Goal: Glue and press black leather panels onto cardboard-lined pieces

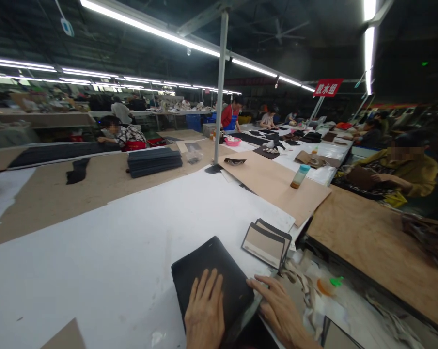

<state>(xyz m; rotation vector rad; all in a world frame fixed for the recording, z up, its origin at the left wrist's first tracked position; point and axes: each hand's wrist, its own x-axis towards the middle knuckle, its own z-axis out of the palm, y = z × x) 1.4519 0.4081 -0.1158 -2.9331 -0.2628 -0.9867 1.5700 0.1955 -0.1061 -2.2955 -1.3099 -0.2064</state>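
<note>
A black rectangular stack of sheet material (219,261) lies on the white table (132,242) at the lower middle. My left hand (205,308) rests flat on top of it with the fingers stretched out. At the stack's right edge is my right hand (279,308), its fingers apart and the index fingertip at the edge. Just beyond, on the table, lie beige panels with dark borders (264,242), overlapping one another.
An orange glue bottle with a green cap (326,287) and fabric scraps (295,274) are at the right. Farther off stand a metal pole (221,87), a blue-capped bottle (300,176) and a dark stack (154,162). Several people sit or stand at other tables.
</note>
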